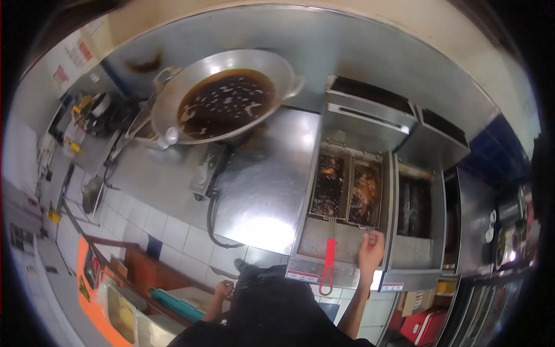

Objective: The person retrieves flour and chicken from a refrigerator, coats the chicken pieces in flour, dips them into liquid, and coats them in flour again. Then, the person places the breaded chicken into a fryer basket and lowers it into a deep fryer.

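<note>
My right hand (372, 248) is closed at the front of the right fryer basket (365, 191), around the end of its wire handle. Browned food lies in the dark oil of that basket. Beside it, the left fryer basket (329, 182) also sits in the oil with some browned pieces in it. Its red handle (329, 260) points toward me over the fryer's front ledge, and no hand touches it. My left hand (224, 289) hangs low by my body, away from the counter, its fingers curled with nothing visible in them.
A large wok (283, 66) of dark oil stands on a burner at the back left, a ladle (171, 136) at its rim. Right of my hand is a second fryer well (415, 202). A steel counter (266, 179) lies between wok and fryer. A hose (211, 220) hangs in front.
</note>
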Tool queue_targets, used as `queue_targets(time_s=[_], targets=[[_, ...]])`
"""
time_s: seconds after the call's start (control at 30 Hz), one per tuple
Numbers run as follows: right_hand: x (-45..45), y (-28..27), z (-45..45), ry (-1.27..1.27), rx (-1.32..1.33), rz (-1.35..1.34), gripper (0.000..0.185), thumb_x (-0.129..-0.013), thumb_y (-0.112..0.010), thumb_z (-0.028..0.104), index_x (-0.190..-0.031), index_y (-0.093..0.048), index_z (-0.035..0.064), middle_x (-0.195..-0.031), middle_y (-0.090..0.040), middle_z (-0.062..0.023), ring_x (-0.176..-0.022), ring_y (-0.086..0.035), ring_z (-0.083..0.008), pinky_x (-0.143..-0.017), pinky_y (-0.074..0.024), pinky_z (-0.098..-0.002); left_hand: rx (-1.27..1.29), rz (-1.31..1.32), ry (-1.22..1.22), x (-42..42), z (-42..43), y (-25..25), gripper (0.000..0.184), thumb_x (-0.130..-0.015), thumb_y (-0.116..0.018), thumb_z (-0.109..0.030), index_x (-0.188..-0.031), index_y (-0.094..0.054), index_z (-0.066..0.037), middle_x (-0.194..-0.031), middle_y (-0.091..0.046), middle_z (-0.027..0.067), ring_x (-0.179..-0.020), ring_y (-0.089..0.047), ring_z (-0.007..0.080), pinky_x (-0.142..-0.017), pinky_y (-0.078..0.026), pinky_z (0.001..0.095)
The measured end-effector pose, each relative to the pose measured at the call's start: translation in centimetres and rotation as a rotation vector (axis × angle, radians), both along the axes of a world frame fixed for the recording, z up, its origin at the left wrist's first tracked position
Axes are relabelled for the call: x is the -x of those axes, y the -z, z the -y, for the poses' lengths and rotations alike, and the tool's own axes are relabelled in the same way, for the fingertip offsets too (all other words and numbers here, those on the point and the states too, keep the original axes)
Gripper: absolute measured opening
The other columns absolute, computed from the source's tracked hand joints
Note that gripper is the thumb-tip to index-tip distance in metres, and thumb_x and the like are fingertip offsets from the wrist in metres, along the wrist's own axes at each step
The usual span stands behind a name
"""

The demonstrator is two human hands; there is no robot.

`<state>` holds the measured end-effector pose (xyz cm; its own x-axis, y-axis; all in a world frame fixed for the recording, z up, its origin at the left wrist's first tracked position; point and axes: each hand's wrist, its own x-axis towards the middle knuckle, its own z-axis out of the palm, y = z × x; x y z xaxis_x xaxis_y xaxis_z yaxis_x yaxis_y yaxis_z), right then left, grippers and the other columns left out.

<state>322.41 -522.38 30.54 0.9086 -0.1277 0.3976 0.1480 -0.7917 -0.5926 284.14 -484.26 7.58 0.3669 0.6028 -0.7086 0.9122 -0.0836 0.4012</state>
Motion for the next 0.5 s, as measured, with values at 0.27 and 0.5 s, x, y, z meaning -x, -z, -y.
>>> queue_targets(time_s=[0.27, 0.5], targets=[[9.1, -2.8, -24.4, -0.904, -0.015, -0.437, 0.021, -0.089, -0.063, 0.023, -0.100, -0.062, 0.0054, -0.085, -0.067, -0.0149, -0.075, -0.067, -0.0268, -0.067, -0.0514, -0.0366, -0.093, 0.177, -0.032, 1.2, -8.4, 1.2, 0.039, -0.084, -0.059, -0.039, -0.107, -0.068, -0.009, -0.101, -0.069, 0.0201, -0.099, -0.065, 0.0378, -0.088, -0.051, 0.0440], [21.3, 1.0, -49.6, -1.454, 0.198, -0.596, 0.030, -0.090, -0.062, 0.030, -0.107, -0.063, 0.0049, -0.099, -0.068, -0.0185, -0.094, -0.068, -0.0298, -0.083, -0.0518, -0.0393, -0.190, 0.566, -0.327, 4.7, -21.9, -10.6, 0.035, -0.087, -0.061, -0.033, -0.112, -0.066, -0.010, -0.101, -0.069, 0.0200, -0.096, -0.068, 0.0321, -0.088, -0.051, 0.0422]])
